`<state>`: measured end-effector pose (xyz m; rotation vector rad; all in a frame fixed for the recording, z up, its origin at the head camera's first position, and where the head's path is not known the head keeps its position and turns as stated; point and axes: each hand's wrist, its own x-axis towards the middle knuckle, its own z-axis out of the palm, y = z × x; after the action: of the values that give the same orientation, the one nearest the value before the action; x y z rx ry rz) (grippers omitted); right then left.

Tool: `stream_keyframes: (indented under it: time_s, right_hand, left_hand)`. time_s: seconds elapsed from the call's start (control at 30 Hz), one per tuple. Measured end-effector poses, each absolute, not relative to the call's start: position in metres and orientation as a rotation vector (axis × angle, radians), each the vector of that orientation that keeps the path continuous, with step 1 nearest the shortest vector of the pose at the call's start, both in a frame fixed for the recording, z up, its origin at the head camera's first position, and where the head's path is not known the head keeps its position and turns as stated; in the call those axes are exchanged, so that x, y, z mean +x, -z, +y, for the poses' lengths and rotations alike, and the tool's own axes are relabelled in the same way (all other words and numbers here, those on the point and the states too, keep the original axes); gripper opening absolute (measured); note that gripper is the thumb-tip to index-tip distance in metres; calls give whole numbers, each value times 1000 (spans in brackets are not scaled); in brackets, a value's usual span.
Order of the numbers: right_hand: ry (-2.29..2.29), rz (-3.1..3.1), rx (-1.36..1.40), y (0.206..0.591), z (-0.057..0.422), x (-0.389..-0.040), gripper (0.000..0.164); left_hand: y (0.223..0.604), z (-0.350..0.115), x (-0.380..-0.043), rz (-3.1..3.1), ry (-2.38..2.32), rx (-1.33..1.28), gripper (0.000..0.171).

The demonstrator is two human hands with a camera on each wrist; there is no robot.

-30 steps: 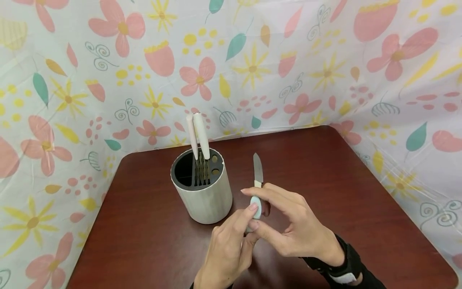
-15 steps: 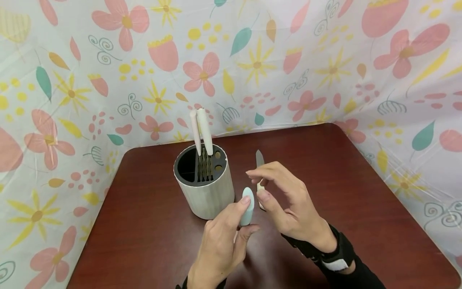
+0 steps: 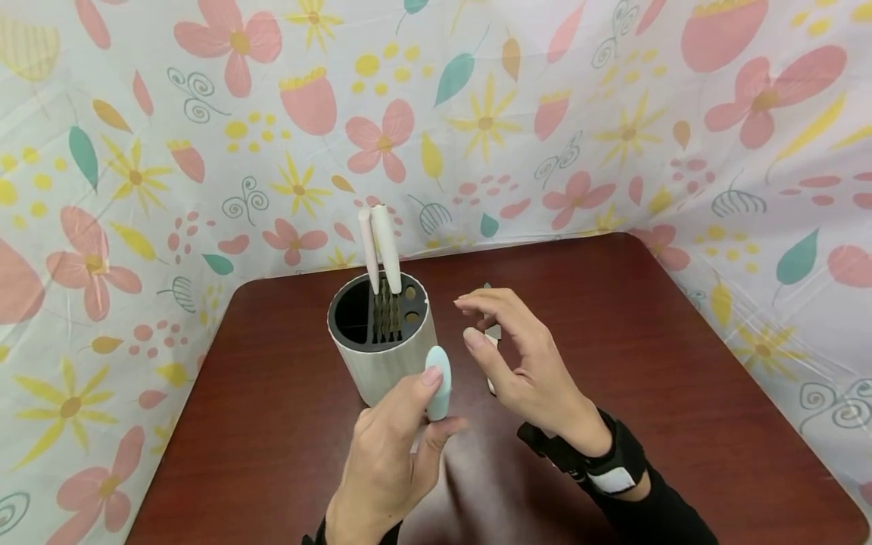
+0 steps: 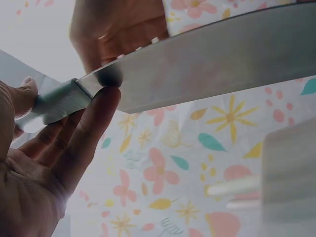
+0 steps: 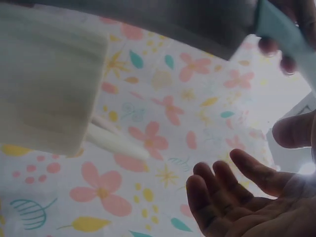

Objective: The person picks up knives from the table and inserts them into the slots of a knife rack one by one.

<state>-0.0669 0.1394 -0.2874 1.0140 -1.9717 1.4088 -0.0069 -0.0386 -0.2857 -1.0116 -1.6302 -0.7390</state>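
1. Work seems partway; two pale handles (image 3: 386, 250) stand up from the slots of the knife holder (image 3: 391, 375), while the blue-handled knife (image 3: 439, 382) and a pale-handled knife (image 3: 493, 333) remain outside
2. The left hand (image 3: 391, 454) grips the blue handle above the table (image 3: 272, 431), near the holder; the right hand (image 3: 524, 363) is apart, fingers bent loosely around nothing
3. The gripped knife's blade looks broad, grey, square-heeled; its tip is out of the left wrist view

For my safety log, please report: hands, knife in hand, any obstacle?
Left hand grips blue-handled knife. Right hand holds nothing. Possible obstacles: second knife on table, partly behind right hand; knife holder nearby.
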Motion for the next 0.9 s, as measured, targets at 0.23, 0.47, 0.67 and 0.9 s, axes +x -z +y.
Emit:
stream_keyframes:
  time_s: [0.23, 0.47, 0.67, 0.9]
  right_hand:
    - [-1421, -2075, 944, 293, 134, -76, 34]
    - [-1431, -2130, 931, 298, 126, -82, 35]
    - [-1448, -2155, 932, 302, 119, -87, 34]
    - [-1453, -2213, 940, 309, 112, -96, 34]
  left_hand:
    - [274, -46, -7, -1594, 683, -997, 41]
    - [270, -47, -7, -1538, 657, -1017, 49]
    - [265, -51, -7, -1505, 619, -1008, 51]
    - [258, -52, -10, -1462, 569, -1030, 48]
